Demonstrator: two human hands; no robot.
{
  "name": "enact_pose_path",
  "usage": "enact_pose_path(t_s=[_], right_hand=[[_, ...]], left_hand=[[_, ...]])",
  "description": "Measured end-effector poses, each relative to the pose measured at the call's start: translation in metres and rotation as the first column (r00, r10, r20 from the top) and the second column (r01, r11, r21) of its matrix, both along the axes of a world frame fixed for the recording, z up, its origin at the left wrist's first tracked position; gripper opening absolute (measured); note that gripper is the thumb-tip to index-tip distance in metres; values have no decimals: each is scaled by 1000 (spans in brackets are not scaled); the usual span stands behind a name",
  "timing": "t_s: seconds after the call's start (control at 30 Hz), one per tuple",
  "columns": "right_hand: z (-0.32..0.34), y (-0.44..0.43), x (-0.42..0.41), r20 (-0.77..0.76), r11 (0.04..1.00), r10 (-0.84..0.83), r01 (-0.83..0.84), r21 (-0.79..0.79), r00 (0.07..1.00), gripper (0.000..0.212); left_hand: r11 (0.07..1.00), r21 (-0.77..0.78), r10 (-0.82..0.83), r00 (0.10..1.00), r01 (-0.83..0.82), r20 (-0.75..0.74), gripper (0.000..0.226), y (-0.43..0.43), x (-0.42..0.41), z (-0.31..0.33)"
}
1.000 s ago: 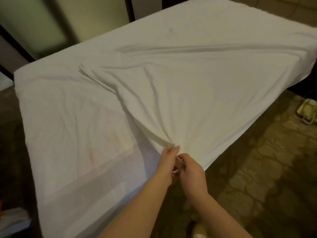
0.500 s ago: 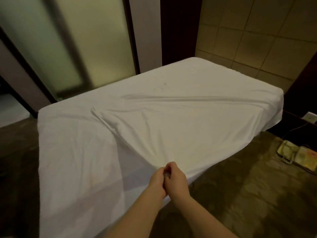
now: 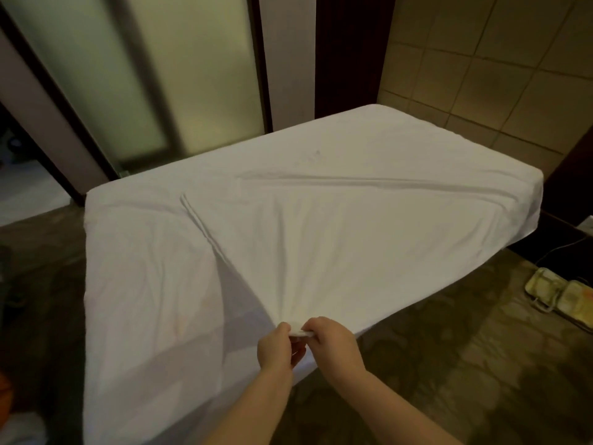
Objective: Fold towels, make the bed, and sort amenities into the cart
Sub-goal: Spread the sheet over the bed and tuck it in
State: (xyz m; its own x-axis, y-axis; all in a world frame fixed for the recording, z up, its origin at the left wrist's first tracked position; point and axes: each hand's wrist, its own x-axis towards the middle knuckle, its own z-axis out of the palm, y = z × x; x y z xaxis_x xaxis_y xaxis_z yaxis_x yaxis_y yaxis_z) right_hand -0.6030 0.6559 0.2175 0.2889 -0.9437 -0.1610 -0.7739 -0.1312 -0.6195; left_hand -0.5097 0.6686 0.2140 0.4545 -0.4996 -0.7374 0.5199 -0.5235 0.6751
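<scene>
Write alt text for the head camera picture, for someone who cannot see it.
A person's left hand and right hand pinch a gathered corner of a white sheet at the near edge of a bed, creases fanning out from the pinch. Frosted glass panels stand behind; a telephone lies on the patterned carpet at right.

Hands: left hand (image 3: 276, 350) and right hand (image 3: 335, 346) are pinching one gathered corner of the white sheet (image 3: 337, 239) at lower centre | Sheet: creases are fanning out across the mattress (image 3: 138, 284) toward upper right | Room: a telephone (image 3: 558, 292) is sitting on the patterned carpet (image 3: 449, 364) at the right edge; frosted glass panels (image 3: 144, 75) are glowing upper left
</scene>
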Motion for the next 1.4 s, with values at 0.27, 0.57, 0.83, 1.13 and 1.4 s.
enact_pose_path(t_s=[0.27, 0.57, 0.83, 1.13, 1.4], right_hand=[[-27, 58, 34, 7, 998, -5, 5, 68, 1000, 28], [-33, 76, 24, -6, 984, -146, 146, 102, 989, 25], [-37, 72, 8, 97, 970, -210, 195, 143, 973, 22], [-28, 42, -35, 253, 968, -183, 130, 213, 950, 20], [-18, -3, -90, 301, 978, 8, -70, 196, 954, 19]], left_hand=[[980, 181, -107, 983, 79, 147, 20, 52, 34, -30], [991, 78, -82, 946, 112, -315, 14, 65, 8, -27], [987, 72, -145, 989, 145, -5, 34, 48, -11, -39], [983, 82, -181, 954, 166, 239, 13, 24, -49, -20], [976, 215, -119, 935, 47, 335, 18, -7, -77, -10]])
